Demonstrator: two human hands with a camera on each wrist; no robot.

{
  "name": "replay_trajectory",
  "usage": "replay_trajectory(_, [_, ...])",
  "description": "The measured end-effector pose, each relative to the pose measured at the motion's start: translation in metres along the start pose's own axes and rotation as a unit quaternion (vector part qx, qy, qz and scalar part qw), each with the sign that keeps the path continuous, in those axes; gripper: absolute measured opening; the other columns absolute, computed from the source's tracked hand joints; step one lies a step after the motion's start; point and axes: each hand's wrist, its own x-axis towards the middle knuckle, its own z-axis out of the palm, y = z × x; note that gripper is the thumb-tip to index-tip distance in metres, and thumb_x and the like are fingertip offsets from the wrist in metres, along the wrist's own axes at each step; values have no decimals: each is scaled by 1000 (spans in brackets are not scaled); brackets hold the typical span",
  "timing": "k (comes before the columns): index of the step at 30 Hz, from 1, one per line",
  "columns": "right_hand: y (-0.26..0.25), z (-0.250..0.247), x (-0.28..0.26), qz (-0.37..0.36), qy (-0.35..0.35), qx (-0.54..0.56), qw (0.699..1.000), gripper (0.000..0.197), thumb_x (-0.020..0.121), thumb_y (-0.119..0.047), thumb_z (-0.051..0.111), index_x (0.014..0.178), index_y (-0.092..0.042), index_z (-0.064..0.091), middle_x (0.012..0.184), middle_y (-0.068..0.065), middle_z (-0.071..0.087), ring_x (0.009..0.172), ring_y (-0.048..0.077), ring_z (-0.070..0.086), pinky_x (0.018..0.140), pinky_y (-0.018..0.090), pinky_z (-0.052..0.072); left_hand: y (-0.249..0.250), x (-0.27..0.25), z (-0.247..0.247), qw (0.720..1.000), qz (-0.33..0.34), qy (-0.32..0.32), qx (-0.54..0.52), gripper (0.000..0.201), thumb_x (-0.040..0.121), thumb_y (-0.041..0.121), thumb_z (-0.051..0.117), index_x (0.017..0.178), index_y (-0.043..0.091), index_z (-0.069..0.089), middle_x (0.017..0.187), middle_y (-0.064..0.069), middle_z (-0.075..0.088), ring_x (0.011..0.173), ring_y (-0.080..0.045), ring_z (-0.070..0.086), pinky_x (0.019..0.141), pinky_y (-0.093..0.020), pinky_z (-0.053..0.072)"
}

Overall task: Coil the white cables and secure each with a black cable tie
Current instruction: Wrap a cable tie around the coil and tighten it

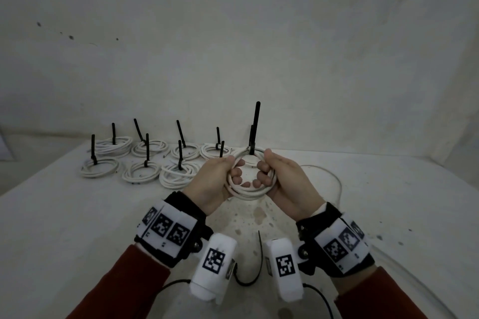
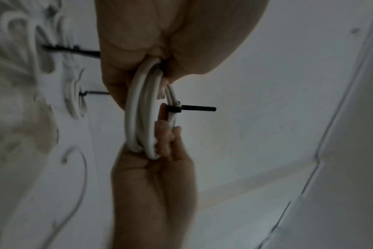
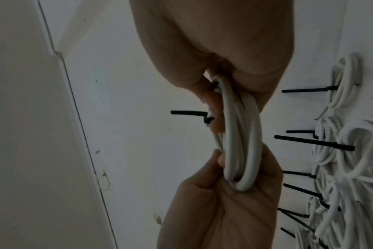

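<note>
step: coil (image 1: pixel 248 179) already tied, tie (image 1: pixel 255 127) standing up at its far side | hands: left hand (image 1: pixel 217 181) and right hand (image 1: pixel 282 181) both curled around coil, above tabletop (image 1: pixel 77 228) | next: probably set it beside finished coils (image 1: pixel 145 163); loose cable (image 1: pixel 334 179) remains.

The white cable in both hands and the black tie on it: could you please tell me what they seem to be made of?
White cable: probably plastic or rubber sheathing, smooth with a soft sheen; it bends into round loops without kinking. Black tie: looks like stiff matte plastic, perhaps nylon; its tail stands straight up from the coil unsupported.
</note>
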Motion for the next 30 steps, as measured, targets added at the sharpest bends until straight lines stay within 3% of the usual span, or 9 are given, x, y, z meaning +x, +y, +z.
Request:
replay_trajectory(7, [9, 1, 3, 8, 6, -22, 1000, 19, 103, -18, 39, 86, -10, 43, 56, -1, 33, 38, 9, 28, 42, 24, 38, -7, 5, 2, 1000, -21, 4, -23, 37, 104, 23, 30, 74, 7, 44, 43, 5, 34, 35, -7, 33, 44, -19, 41])
replay_trajectory(12, [1, -13, 6, 86, 4, -196, 977, 12, 97, -5, 45, 92, -10, 54, 72, 5, 51, 57, 17, 52, 64, 36, 50, -15, 11, -7, 994, -34, 21, 99, 11, 101, 18, 40, 100, 12, 48, 71, -1, 46, 56, -10, 43, 54, -25, 41])
replay_trajectory(15, [-4, -24, 5, 120, -25, -292, 949, 28, 92, 8, 45, 102, -15, 59, 91, 8, 58, 78, 22, 59, 68, 40, 58, -26, 16, -12, 968, -59, 21, 242, 29, 94, 8, 50, 116, 22, 36, 88, -5, 51, 72, -14, 50, 61, -31, 47])
replay_trajectory(20, [5, -38, 11, 90, 61, -292, 950, 20, 90, 5, 58, 108, -3, 58, 88, 13, 63, 69, 20, 62, 54, 31, 59, -43, 36, -5, 919, -48, 42, 388, 47, 85, -3, 58, 124, 11, 34, 82, -5, 53, 63, -12, 52, 56, -26, 48])
replay_trajectory(22, [10, -49, 23, 90, 116, -279, 949, 27, 87, 4, 62, 112, -1, 54, 94, 18, 65, 69, 21, 63, 52, 32, 58, -43, 49, 1, 895, -50, 47, 441, 47, 85, 4, 62, 124, 9, 38, 84, -6, 55, 65, -15, 57, 57, -26, 51])
replay_trajectory(25, [9, -62, 41, 90, 182, -291, 935, 30, 85, 3, 66, 111, -2, 52, 102, 23, 64, 69, 25, 63, 50, 35, 56, -42, 68, 8, 846, -56, 13, 530, 63, 81, 34, 71, 132, 12, 39, 118, -8, 58, 103, -22, 60, 89, -34, 49])
replay_trajectory(27, [4, -68, 49, 90, 210, -288, 930, 16, 84, 4, 65, 97, -1, 58, 94, 22, 64, 66, 27, 63, 47, 33, 55, -41, 77, 13, 831, -43, -24, 555, 80, 77, 47, 72, 138, 10, 36, 134, -7, 50, 119, -22, 51, 97, -30, 42])
replay_trajectory(28, [3, -70, 53, 87, 208, -296, 928, 10, 86, 3, 64, 93, -3, 60, 93, 21, 64, 67, 26, 63, 50, 32, 56, -42, 81, 16, 823, -38, -38, 566, 85, 75, 48, 73, 139, 8, 35, 137, -7, 47, 123, -22, 48, 97, -29, 39])
replay_trajectory(30, [1, -74, 58, 102, 194, -319, 922, 17, 93, -12, 58, 109, -7, 61, 108, 17, 64, 85, 26, 65, 71, 29, 56, -44, 87, 21, 793, -30, -46, 607, 86, 73, 45, 77, 137, 4, 38, 136, -8, 47, 123, -24, 47, 96, -29, 38])
